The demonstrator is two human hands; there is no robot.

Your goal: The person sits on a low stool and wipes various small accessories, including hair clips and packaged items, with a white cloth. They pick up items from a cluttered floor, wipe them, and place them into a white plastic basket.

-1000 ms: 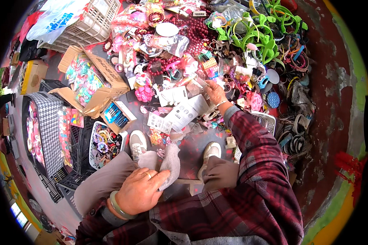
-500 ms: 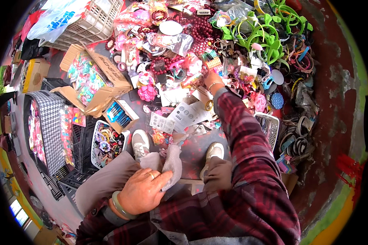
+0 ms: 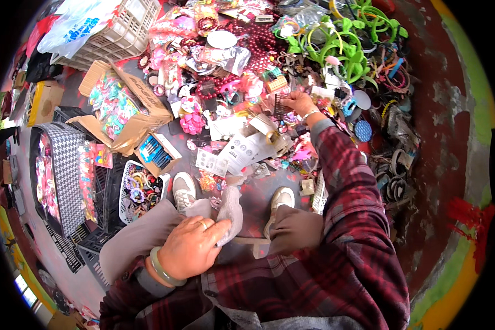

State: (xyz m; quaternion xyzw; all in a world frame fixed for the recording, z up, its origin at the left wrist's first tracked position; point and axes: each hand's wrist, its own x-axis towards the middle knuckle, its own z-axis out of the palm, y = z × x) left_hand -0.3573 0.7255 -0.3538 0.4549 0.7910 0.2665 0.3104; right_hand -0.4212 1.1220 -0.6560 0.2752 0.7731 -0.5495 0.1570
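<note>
My left hand (image 3: pixel 191 248) rests over my lap, its fingers closed on a limp grey cloth (image 3: pixel 232 208) that hangs down between my knees. Farther out, my right hand (image 3: pixel 300 103) pinches the edge of a small dark comb (image 3: pixel 279 105) with fine teeth. It is above a heap of hair accessories. Around it lie a yellow ridged piece (image 3: pixel 277 84), white printed sheets (image 3: pixel 243 153) and a bright pink flower (image 3: pixel 192 122). The hand partly hides the small pieces beneath it.
To the left stand an open carton of wrapped colourful pieces (image 3: pixel 154 107), a small box of blue items (image 3: pixel 169 159) and a white basket of hair ties (image 3: pixel 124 204). Green headbands (image 3: pixel 344 52) are piled at the far right. A pale crate (image 3: pixel 113 41) stands far left.
My right hand has shifted a little right and back, and the dark comb now shows at its fingertips. The left hand keeps the grey cloth in place. The view has turned slightly.
</note>
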